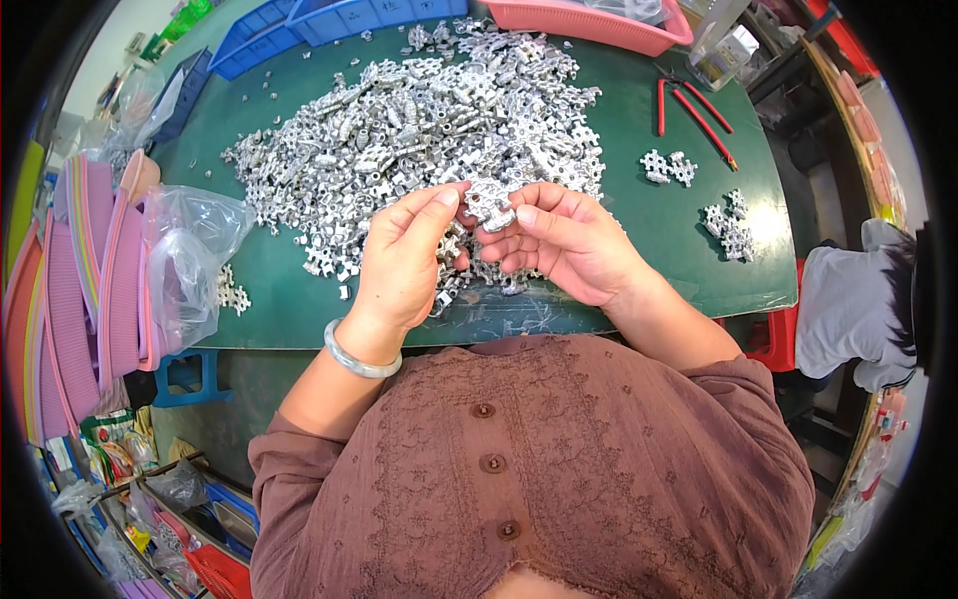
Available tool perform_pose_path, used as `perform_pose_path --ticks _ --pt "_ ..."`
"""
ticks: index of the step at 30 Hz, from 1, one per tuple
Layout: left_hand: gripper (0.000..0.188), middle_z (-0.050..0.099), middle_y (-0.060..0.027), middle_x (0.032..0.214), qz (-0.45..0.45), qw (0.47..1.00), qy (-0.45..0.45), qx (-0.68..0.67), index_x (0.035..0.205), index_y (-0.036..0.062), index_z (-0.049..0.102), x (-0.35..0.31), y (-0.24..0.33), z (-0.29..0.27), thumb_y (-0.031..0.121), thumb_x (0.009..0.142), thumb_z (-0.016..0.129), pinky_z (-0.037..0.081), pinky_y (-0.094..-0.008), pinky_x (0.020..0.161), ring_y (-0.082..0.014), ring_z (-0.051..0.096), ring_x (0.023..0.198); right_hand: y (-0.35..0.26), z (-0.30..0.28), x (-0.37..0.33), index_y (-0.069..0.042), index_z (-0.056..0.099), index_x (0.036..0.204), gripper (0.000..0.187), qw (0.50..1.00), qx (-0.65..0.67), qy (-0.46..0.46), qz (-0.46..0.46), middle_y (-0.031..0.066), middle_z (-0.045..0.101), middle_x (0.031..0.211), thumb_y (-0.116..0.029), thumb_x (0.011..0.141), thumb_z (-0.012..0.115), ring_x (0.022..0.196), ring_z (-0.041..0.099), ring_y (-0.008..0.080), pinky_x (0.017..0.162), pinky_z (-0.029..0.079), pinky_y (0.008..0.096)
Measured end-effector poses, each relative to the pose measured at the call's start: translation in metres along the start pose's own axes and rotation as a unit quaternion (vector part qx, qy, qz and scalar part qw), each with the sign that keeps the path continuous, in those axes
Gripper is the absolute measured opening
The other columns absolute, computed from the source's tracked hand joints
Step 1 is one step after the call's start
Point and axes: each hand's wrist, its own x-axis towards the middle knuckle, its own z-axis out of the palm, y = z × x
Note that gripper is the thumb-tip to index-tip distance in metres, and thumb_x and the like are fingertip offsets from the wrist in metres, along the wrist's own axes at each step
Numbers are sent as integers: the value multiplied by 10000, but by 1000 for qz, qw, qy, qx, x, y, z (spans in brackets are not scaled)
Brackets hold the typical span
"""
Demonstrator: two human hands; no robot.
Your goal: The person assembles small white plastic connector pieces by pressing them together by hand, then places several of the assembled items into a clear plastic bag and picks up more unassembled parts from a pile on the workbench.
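Note:
Between my two hands, just in front of a big heap of small metal castings (399, 130), is a silvery cast metal part (489, 203) with a notched, branching outline. My left hand (404, 245) pinches its left side between thumb and fingers. The thumb and forefinger of my right hand (579, 240) grip its right side, with the other fingers curled beneath. On the right of the green table (659, 240) lie two small groups of similar parts, a pair (669, 168) and a cluster (730, 226). Another metal piece (232, 290) rests by the left edge.
Red-handled pliers (696, 115) lie at the back right. Blue bins (344, 18) and a pink basket (589, 22) line the far edge, with a clear container (723, 60) beside them. At the left are a plastic bag (190, 260) and striped purple material (90, 270). A blue stool (192, 377) stands below.

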Motion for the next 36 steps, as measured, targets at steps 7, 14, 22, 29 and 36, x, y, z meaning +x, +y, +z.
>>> perform_pose_path --ticks 7,14,22,29,36 --pt "230 584 -26 807 -2 1000 4 1 975 8 595 0 -1 0 186 872 492 414 -196 474 -75 518 662 0 3 0 -40 512 955 134 1000 -1 12 -5 124 609 880 -118 847 528 777 609 213 693 485 302" --pt "299 593 -49 855 -42 996 -57 -57 1079 5 541 0 -2 4 220 889 455 440 -215 521 -99 546 694 15 10 2 -19 493 991 312 917 -295 55 -262 29 499 864 2 718 643 773 493 101 683 429 236" --pt "276 604 -61 881 -68 985 -98 -123 1061 3 549 3 -6 -1 183 886 433 443 -230 531 -125 565 714 17 6 -2 -30 499 1040 384 819 -461 60 -337 47 504 851 8 689 649 764 501 131 695 435 257" --pt "318 579 -92 911 -67 984 -102 -129 1041 -15 532 5 -10 -7 236 887 413 442 -265 532 -155 548 745 -5 4 -4 -6 554 900 212 719 -567 68 -396 97 547 838 24 697 609 778 553 214 685 441 276" --pt "238 552 -154 1044 -104 948 -123 -274 1067 71 509 5 -13 -16 166 861 438 485 -294 561 -249 576 889 -39 -14 4 -31 570 878 190 575 -713 154 -370 99 535 896 -26 691 601 839 504 283 733 412 344"
